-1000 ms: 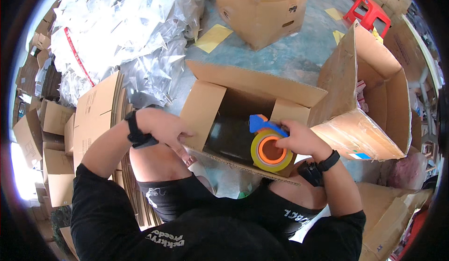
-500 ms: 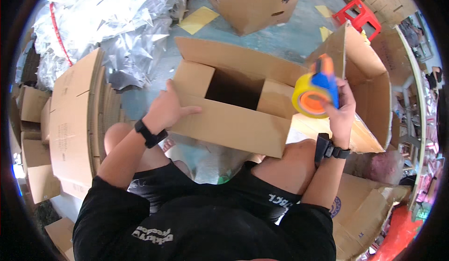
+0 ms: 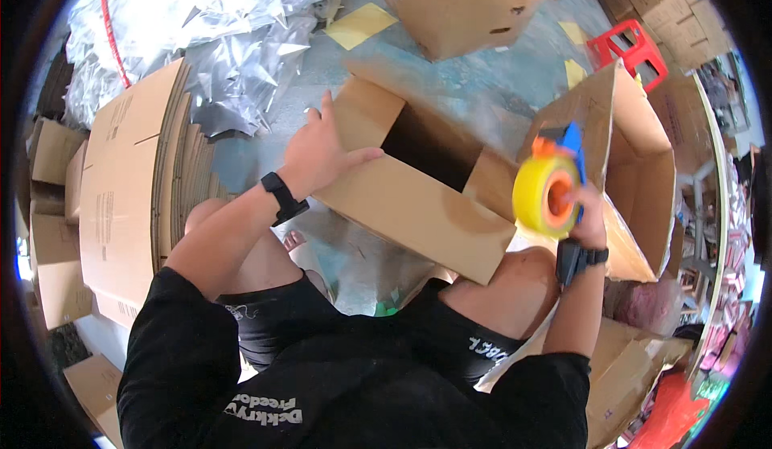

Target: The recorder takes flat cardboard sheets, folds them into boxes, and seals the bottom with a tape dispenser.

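A cardboard box (image 3: 426,220) sits tilted before me, its near right corner by my right thigh. Its short flaps are folded inward, with a dark gap between them; the far long flap is blurred. My left hand (image 3: 318,151) grips the box's left end, thumb stretched over the near flap and the other fingers spread along the end. Right of the box, my right hand (image 3: 593,214) is closed round a tape dispenser (image 3: 529,195), blue and orange with a wide yellow roll, held up near the box's right end. Its grip is partly hidden behind the roll.
A stack of flattened cartons (image 3: 129,183) stands at my left. Behind it lies crumpled silvery plastic sheeting (image 3: 233,39). An open carton (image 3: 643,159) stands at the right, a red stool (image 3: 631,51) beyond it, and a large carton (image 3: 462,6) at the far middle.
The box has turned clockwise, its left end swinging away from me with my left hand on it. My right hand has lowered slightly with the tape dispenser. The whole view has shifted a little.
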A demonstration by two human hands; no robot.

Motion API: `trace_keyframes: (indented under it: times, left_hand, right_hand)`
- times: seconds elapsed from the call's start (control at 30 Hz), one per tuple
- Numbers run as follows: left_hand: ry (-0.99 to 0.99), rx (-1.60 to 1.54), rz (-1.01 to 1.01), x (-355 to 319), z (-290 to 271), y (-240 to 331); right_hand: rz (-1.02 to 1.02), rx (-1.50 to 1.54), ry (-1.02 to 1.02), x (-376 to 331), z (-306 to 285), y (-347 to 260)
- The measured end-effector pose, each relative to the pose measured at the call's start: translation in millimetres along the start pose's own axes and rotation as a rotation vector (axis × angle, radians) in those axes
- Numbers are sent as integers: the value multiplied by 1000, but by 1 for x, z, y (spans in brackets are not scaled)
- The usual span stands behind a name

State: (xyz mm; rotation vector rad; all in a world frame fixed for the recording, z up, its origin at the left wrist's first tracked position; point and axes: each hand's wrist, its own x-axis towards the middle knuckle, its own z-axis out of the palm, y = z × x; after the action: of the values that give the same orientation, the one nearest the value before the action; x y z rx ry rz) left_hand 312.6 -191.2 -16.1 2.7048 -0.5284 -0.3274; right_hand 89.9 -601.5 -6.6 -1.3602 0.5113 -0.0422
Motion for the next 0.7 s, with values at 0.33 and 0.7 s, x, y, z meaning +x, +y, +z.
trace_keyframes:
  times: [0.33, 0.7]
  left_hand:
    - [255, -270, 72, 9, 23, -37]
    - [-63, -97, -54, 26, 7, -34]
  right_hand:
    - [237, -322, -322, -42, 102, -16]
    - [129, -242, -169, -32, 113, -18]
